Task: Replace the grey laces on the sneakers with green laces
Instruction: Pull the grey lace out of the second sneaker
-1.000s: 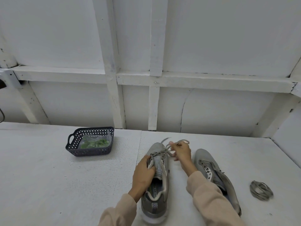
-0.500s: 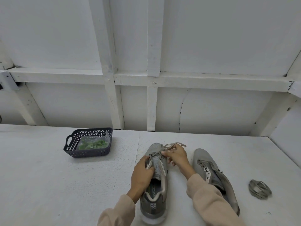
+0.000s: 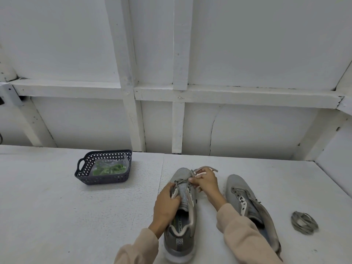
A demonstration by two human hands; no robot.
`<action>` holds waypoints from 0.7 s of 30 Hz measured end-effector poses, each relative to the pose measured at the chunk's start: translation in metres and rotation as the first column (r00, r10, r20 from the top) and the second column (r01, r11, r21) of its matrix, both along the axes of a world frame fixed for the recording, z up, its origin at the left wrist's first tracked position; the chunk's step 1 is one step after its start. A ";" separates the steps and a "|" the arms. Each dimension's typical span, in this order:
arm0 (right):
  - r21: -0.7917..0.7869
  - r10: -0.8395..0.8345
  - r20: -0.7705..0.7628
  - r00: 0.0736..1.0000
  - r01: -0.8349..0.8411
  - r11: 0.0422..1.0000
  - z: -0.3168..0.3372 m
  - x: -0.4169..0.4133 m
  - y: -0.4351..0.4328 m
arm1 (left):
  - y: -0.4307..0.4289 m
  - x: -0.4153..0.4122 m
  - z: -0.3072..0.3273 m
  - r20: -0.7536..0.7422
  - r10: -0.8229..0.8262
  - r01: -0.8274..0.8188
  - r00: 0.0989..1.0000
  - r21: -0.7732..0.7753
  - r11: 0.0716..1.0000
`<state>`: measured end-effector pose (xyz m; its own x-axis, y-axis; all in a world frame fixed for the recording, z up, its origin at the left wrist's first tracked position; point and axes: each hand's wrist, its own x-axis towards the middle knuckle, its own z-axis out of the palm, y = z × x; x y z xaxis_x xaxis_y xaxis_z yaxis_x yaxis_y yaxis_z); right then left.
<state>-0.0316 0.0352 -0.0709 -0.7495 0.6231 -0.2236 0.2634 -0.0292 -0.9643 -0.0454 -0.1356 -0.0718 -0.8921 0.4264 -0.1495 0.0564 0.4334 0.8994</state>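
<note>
The grey lace [image 3: 205,169] is looping out just beyond the right hand [image 3: 206,181], whose fingers are pinching it near the toe-end eyelets of the near sneaker [image 3: 183,199]. The left hand [image 3: 165,204] is gripping that sneaker's left side, fingers curled over the eyelet edge. The second sneaker [image 3: 247,204], unlaced, is lying just right of the right wrist. A coiled lace [image 3: 304,223], also grey, is sitting well right of both hands. The green laces [image 3: 109,169] are lying bagged in a dark basket [image 3: 101,181], well left of the left fingers, on the white table [image 3: 57,216].
</note>
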 end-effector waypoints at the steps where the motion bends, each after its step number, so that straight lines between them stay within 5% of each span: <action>1: 0.021 -0.055 -0.028 0.998 0.055 0.998 0.000 -0.001 0.000 | 0.000 0.000 0.000 -0.002 -0.001 0.001 1.000 0.001 1.000; 5: -0.053 -0.385 -0.154 0.910 0.381 0.923 0.000 -0.003 0.004 | -0.001 0.000 -0.001 -0.001 -0.004 0.004 1.000 -0.002 1.000; 10: -0.052 -0.109 -0.021 0.994 0.108 0.993 -0.007 0.000 -0.003 | 0.000 -0.002 -0.002 0.000 0.004 -0.004 1.000 -0.006 1.000; 16: -0.153 -0.442 -0.186 0.878 0.418 0.895 -0.002 -0.004 0.003 | -0.001 -0.002 -0.003 -0.003 0.007 -0.006 1.000 0.010 1.000; 21: -0.084 -0.099 -0.033 0.995 0.096 0.992 -0.010 -0.001 -0.002 | 0.000 -0.004 -0.005 -0.008 -0.003 0.003 1.000 0.001 1.000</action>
<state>-0.0321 0.0327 -0.0808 -0.6951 0.6739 -0.2506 0.2196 -0.1328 -0.9665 -0.0492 -0.1355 -0.0771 -0.8918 0.4296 -0.1418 0.0652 0.4322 0.8994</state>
